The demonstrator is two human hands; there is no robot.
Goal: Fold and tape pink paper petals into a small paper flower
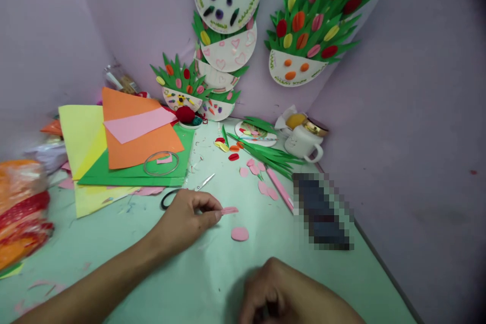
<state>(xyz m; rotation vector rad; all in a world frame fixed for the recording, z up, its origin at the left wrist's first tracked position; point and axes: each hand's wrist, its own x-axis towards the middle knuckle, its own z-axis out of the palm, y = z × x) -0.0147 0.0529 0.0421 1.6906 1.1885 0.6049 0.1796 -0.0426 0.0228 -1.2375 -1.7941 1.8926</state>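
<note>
Between the thumb and fingers of my left hand point(197, 212) is a small folded pink paper piece point(230, 210), pinched at one end. A flat pink paper oval point(240, 234) lies on the table just below it. Scissors point(205, 182) with black handles rest behind my left hand, which partly hides them. Near the bottom edge, my right hand point(266, 291) is curled with its fingers bent inward; whether anything is in it is hidden. More pink paper ovals point(262, 187) lie in a loose group farther back.
Green, yellow and orange paper sheets point(144, 136) are stacked at the left, with a wire ring point(161, 163) on top. A pink pen point(280, 190), a pixelated dark object point(322, 212) and a white mug point(304, 143) stand or lie right. Paper-plate flower crafts point(228, 5) hang on the wall.
</note>
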